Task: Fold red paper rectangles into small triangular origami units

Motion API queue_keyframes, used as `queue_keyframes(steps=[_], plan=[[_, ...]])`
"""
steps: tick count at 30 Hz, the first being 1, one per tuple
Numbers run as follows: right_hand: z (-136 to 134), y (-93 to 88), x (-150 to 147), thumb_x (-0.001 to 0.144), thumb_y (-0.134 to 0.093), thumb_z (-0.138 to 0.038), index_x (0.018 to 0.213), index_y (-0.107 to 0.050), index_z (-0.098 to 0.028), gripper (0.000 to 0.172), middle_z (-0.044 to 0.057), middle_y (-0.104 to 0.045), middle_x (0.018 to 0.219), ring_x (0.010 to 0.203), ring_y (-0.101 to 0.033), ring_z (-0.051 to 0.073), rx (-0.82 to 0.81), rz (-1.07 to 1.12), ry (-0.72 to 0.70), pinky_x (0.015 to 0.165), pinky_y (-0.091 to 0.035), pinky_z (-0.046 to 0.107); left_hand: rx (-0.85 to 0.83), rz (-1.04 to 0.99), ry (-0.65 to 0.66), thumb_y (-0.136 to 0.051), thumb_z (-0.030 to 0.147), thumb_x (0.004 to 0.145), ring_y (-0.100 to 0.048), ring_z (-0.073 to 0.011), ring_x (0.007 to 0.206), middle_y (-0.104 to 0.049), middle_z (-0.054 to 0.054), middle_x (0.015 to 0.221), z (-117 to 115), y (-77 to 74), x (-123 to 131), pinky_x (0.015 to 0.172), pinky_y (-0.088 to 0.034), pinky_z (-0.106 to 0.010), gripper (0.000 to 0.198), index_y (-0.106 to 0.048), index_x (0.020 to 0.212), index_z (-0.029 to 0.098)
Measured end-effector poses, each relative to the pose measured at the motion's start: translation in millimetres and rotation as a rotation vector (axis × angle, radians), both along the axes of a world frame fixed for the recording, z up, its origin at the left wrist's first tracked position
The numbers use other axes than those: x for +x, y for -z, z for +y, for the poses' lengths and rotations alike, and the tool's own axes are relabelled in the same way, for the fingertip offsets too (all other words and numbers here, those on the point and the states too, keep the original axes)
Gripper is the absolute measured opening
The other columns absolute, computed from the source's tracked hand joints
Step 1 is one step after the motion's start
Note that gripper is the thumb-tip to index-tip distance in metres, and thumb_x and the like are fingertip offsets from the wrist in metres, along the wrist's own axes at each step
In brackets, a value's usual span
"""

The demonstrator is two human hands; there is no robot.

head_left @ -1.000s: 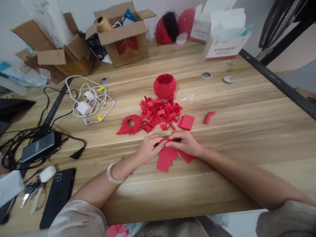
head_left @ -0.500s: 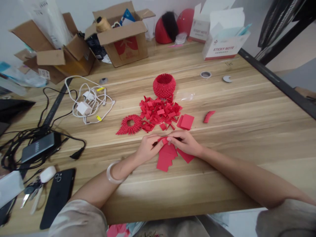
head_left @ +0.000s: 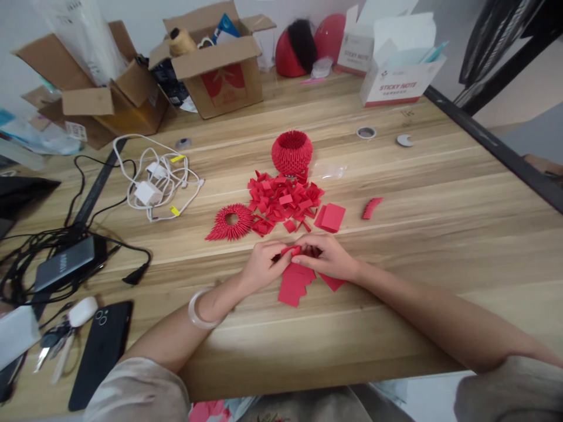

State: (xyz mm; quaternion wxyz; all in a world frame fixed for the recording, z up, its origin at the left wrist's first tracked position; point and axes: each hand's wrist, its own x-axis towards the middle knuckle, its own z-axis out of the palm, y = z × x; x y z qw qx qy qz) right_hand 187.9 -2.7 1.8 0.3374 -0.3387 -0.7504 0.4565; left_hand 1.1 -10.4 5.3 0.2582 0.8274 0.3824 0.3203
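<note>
Between my two hands is a small piece of red paper [head_left: 291,251], partly covered by the fingers. My left hand [head_left: 265,262] pinches it from the left, and my right hand [head_left: 328,256] grips it from the right with the thumb in front. Under the hands lie several flat red paper pieces [head_left: 294,285]. Just beyond them spreads a heap of small folded red papers [head_left: 285,199]. A spiky red paper ring [head_left: 231,222] is left of the heap, and a round red paper vase [head_left: 292,153] stands behind it.
Right of the heap lie red paper sheets [head_left: 331,217] and a short curved red strip [head_left: 372,208]. White cables [head_left: 149,192], black cords and a black phone [head_left: 101,354] occupy the left. Cardboard boxes [head_left: 229,82] and sticky note boxes [head_left: 393,88] line the back.
My right fingers and thumb have shifted slightly left along the red paper, which looks more folded and shows less of its face. The left hand keeps its pinch.
</note>
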Motion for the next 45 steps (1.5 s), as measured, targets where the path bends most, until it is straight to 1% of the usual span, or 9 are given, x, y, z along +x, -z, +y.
queue_keyframes(steps=[3,7,12,15,21,26,34,40,45], plan=[[-0.2,0.5,-0.3,0.082,-0.059,-0.032,0.079,-0.060,-0.014,0.018,-0.003,-0.051,0.058,0.049,-0.042,0.006,0.014,-0.027,0.007,0.048,-0.035,0.017,0.013,0.006,0.006,-0.047,0.023,0.089,-0.039,-0.0071,0.048,-0.043,0.002,0.052,0.0,0.5,0.6,0.048,-0.030,-0.019,0.034,-0.051,0.057,0.013],[0.3,0.3,0.3,0.083,-0.058,-0.033,0.078,-0.059,-0.014,0.020,-0.004,-0.050,0.057,0.050,-0.041,0.006,0.040,-0.046,-0.004,0.049,-0.035,0.017,0.025,0.027,0.026,-0.048,0.022,0.088,-0.037,-0.0071,0.047,-0.040,0.003,0.051,0.3,0.1,0.9,0.047,-0.028,-0.019,0.034,-0.047,0.055,0.013],[1.1,0.2,0.5,0.084,-0.056,-0.031,0.074,-0.057,-0.014,0.020,-0.004,-0.046,0.055,0.050,-0.041,0.006,0.096,-0.079,-0.020,0.051,-0.034,0.018,0.030,0.071,0.082,-0.046,0.025,0.089,-0.043,-0.0092,0.052,-0.044,0.001,0.052,0.8,0.1,0.6,0.050,-0.032,-0.020,0.035,-0.048,0.057,0.013],[0.9,0.6,0.6,0.084,-0.056,-0.031,0.074,-0.056,-0.014,0.020,-0.004,-0.047,0.056,0.052,-0.043,0.007,0.115,-0.088,-0.024,0.052,-0.034,0.018,0.017,0.095,0.088,-0.044,0.027,0.090,-0.045,-0.0098,0.053,-0.046,0.001,0.053,0.6,0.4,0.2,0.051,-0.034,-0.020,0.036,-0.049,0.057,0.014],[0.0,2.0,0.3,0.084,-0.056,-0.031,0.073,-0.056,-0.015,0.019,-0.003,-0.050,0.058,0.052,-0.044,0.006,0.121,-0.115,-0.035,0.052,-0.035,0.017,-0.019,0.123,0.107,-0.044,0.027,0.090,-0.047,-0.0105,0.055,-0.049,0.000,0.055,0.5,1.5,-0.8,0.055,-0.037,-0.021,0.035,-0.050,0.058,0.014],[0.7,2.0,0.1,0.085,-0.055,-0.031,0.073,-0.055,-0.015,0.020,-0.003,-0.052,0.059,0.052,-0.043,0.006,0.121,-0.121,-0.037,0.052,-0.034,0.017,-0.025,0.118,0.119,-0.043,0.026,0.090,-0.049,-0.0110,0.056,-0.052,0.000,0.056,0.8,1.5,-0.8,0.056,-0.038,-0.022,0.034,-0.051,0.060,0.014],[0.4,2.0,0.7,0.084,-0.055,-0.031,0.074,-0.055,-0.015,0.019,-0.003,-0.050,0.058,0.052,-0.043,0.007,0.125,-0.132,-0.038,0.052,-0.034,0.018,-0.032,0.139,0.139,-0.043,0.025,0.091,-0.051,-0.0120,0.059,-0.055,-0.002,0.059,1.6,1.1,-1.1,0.057,-0.040,-0.023,0.032,-0.053,0.063,0.014],[0.4,2.2,0.0,0.084,-0.055,-0.031,0.073,-0.054,-0.015,0.019,-0.003,-0.050,0.058,0.052,-0.043,0.007,0.117,-0.148,-0.034,0.052,-0.034,0.018,-0.031,0.154,0.140,-0.043,0.025,0.090,-0.051,-0.0118,0.059,-0.054,-0.001,0.059,1.8,1.4,-0.9,0.058,-0.040,-0.023,0.032,-0.051,0.062,0.014],[0.9,1.7,-0.2,0.085,-0.053,-0.029,0.071,-0.054,-0.015,0.019,-0.003,-0.050,0.058,0.052,-0.043,0.007,0.143,-0.145,-0.026,0.053,-0.034,0.018,-0.025,0.169,0.139,-0.043,0.024,0.089,-0.047,-0.0111,0.057,-0.050,0.000,0.057,1.4,0.0,-0.2,0.056,-0.038,-0.022,0.031,-0.048,0.060,0.015]])
